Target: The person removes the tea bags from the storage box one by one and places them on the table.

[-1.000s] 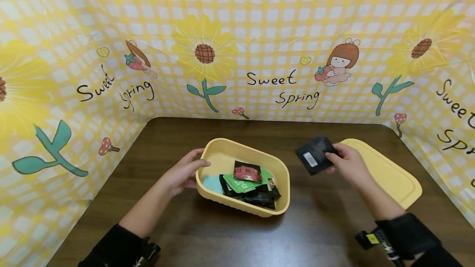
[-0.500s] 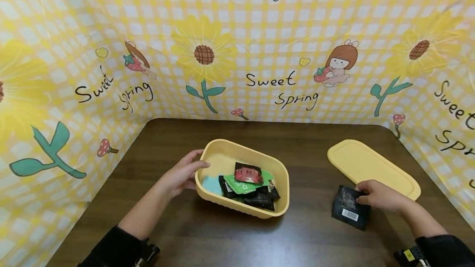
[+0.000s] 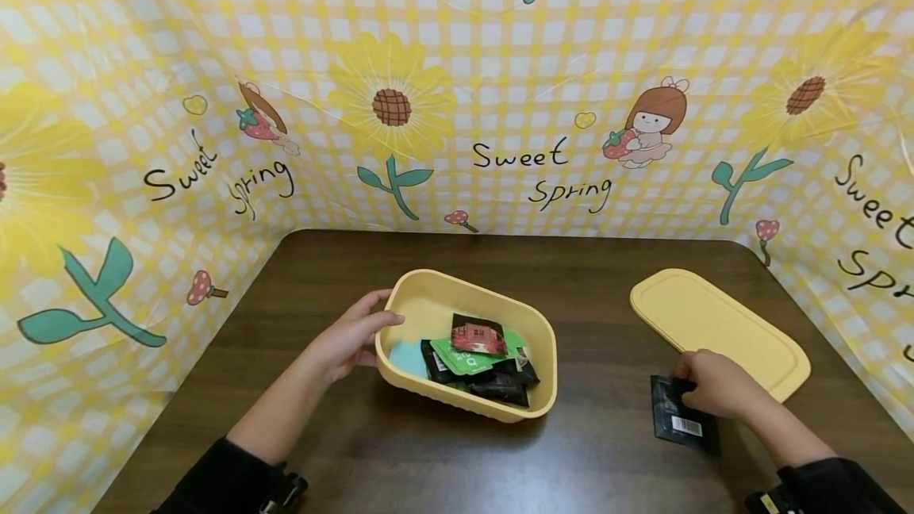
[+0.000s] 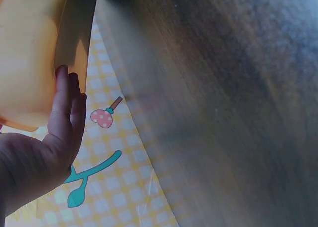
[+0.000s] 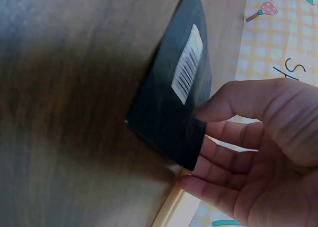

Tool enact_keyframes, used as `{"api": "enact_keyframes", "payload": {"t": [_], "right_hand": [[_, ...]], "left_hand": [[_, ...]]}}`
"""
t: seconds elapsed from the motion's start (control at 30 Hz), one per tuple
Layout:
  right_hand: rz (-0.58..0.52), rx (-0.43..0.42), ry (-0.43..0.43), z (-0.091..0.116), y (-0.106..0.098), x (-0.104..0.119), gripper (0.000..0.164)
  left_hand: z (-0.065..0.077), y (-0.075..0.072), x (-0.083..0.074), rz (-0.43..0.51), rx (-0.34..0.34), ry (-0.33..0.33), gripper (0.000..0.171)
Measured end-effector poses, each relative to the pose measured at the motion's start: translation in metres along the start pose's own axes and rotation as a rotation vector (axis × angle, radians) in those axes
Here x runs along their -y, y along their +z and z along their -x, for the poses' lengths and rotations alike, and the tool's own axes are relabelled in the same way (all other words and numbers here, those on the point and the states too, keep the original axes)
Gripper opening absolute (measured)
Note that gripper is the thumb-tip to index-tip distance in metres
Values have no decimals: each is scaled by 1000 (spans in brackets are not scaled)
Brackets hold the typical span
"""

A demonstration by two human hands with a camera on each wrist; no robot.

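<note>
A black sachet [image 3: 681,417] with a white barcode label is pinched between the thumb and fingers of my right hand [image 3: 721,387], low over the table beside the yellow lid. In the right wrist view the sachet [image 5: 171,98] is tilted, its barcode side showing and the thumb on that face. My left hand [image 3: 353,335] grips the left end of a yellow plastic box [image 3: 546,355], thumb over the rim. Inside the box lie a red-and-black packet [image 3: 477,335], a green packet [image 3: 464,359], several black packets [image 3: 500,387] and something light blue [image 3: 409,357].
The flat yellow lid [image 3: 714,320] lies on the brown wooden table [image 3: 585,276] at the right, just behind my right hand. A yellow checked cloth [image 3: 514,62] with printed flowers stands round the table's back and sides.
My right hand has carried the black sachet from beside the box rightward and down towards the table in front of the lid. The left hand and the box stay in place.
</note>
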State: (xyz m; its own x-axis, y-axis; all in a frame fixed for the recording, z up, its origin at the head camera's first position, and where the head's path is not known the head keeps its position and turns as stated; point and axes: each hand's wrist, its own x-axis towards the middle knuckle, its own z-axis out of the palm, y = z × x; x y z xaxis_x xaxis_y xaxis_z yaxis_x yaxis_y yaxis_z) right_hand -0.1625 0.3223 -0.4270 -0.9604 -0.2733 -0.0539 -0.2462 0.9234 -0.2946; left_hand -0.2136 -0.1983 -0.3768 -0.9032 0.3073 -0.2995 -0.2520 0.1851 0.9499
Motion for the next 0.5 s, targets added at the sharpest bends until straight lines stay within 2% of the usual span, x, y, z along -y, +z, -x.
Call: {"api": "enact_keyframes", "payload": {"t": [0.23,0.5], "right_hand": [[71,-71,-5,-3,0,9,24],[84,-150,-80,-22,-20,47,33]], "left_hand": [[1,0,0,-5,-6,3,72],[3,1,-1,-5,-6,5,72]]}}
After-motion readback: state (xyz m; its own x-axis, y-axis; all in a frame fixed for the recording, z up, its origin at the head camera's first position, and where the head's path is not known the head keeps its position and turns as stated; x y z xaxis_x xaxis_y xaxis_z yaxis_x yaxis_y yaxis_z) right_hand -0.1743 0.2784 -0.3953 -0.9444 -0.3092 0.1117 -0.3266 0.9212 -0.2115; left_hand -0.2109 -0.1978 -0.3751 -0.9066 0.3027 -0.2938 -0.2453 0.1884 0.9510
